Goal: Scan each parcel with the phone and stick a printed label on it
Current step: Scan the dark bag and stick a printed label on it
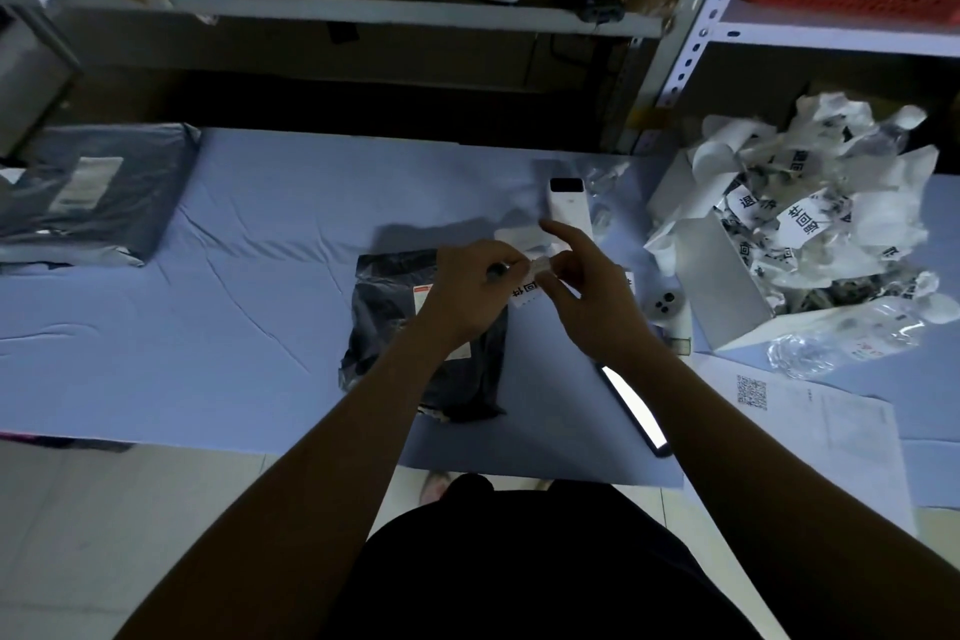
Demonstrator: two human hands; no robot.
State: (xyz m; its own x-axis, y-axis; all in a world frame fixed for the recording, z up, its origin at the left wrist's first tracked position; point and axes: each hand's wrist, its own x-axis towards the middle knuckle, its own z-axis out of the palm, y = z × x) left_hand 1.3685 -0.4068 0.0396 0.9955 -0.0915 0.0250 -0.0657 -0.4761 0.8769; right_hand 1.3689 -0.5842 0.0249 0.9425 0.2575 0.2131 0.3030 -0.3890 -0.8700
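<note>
A printed label (pixel 525 295) is pinched between both hands. The left hand (pixel 467 288) has its fingers curled round one end. The right hand (pixel 589 299) grips the other end with its index finger raised. The label is held over the right edge of the dark parcel (pixel 389 327), which lies on the blue table (pixel 234 286). The lit phone (pixel 634 405) lies to the near right, beside the right wrist.

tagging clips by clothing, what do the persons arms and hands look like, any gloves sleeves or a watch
Both forearms are bare, no sleeve in view. The left hand and right hand wear no gloves, and no watch or band shows on either wrist. The light is too dim to rule out a ring. The clothing below is dark.
</note>
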